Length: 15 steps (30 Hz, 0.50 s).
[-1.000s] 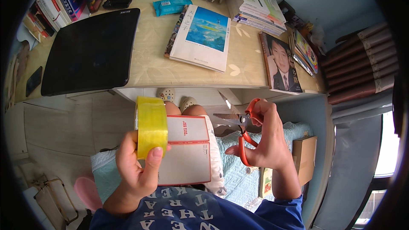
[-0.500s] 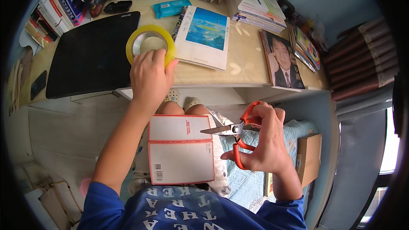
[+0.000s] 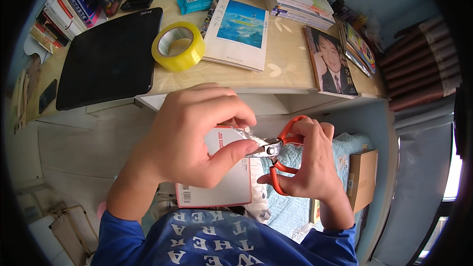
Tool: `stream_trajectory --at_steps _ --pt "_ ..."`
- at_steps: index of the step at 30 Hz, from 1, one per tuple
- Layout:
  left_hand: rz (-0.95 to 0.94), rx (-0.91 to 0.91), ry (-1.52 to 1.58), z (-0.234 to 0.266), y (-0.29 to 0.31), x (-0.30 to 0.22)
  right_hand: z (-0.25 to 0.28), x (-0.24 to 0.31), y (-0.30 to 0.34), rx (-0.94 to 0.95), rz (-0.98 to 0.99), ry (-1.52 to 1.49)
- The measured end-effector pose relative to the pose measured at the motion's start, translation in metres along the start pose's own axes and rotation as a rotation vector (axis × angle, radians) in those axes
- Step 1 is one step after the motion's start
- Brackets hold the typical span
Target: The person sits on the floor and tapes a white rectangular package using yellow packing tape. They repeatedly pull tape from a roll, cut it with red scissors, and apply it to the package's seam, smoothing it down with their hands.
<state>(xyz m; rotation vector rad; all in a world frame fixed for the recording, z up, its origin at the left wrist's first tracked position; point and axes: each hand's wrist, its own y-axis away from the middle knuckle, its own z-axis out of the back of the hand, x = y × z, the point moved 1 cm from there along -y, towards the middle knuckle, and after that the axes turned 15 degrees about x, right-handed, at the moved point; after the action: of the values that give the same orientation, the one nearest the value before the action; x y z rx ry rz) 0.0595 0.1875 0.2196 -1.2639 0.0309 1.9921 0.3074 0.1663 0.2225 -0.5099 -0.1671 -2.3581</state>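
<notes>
My right hand [image 3: 313, 160] holds red-handled scissors [image 3: 271, 150] above my lap, thumb and fingers through the loops. My left hand [image 3: 197, 135] reaches in from the left to the blades, its thumb and fingertips apart around them, the thumb against or just before the lower blade. Between those fingertips a shiny, clear, crinkled strip [image 3: 245, 133] shows at the blades; it looks like tape, but its ends are hidden. A red-edged white booklet [image 3: 217, 192] lies on my lap, partly covered by my left hand. On the desk rests a yellow tape roll [image 3: 181, 59].
Beside the roll are a closed black laptop [image 3: 108, 59] and a blue-and-white book [image 3: 236, 54]. A portrait-covered book [image 3: 327, 64] lies near the desk's right front edge. Book stacks [image 3: 303, 5] and a turquoise packet [image 3: 198, 3] stand farther back. A phone [image 3: 48, 96] lies at left.
My left hand has let go of the tape roll, which now lies flat on the desk, and moved down and right to the scissor blades. The right hand still holds the scissors.
</notes>
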Motion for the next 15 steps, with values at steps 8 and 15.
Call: stream_trajectory --at_steps 8,15 --pt "-0.086 -0.035 -0.079 -0.013 -0.004 0.002 -0.011 -0.002 0.007 -0.003 -0.035 -0.006" --pt "0.121 -0.319 0.393 -0.030 0.029 0.001 -0.020 -0.009 0.009 0.017 -0.069 -0.016"
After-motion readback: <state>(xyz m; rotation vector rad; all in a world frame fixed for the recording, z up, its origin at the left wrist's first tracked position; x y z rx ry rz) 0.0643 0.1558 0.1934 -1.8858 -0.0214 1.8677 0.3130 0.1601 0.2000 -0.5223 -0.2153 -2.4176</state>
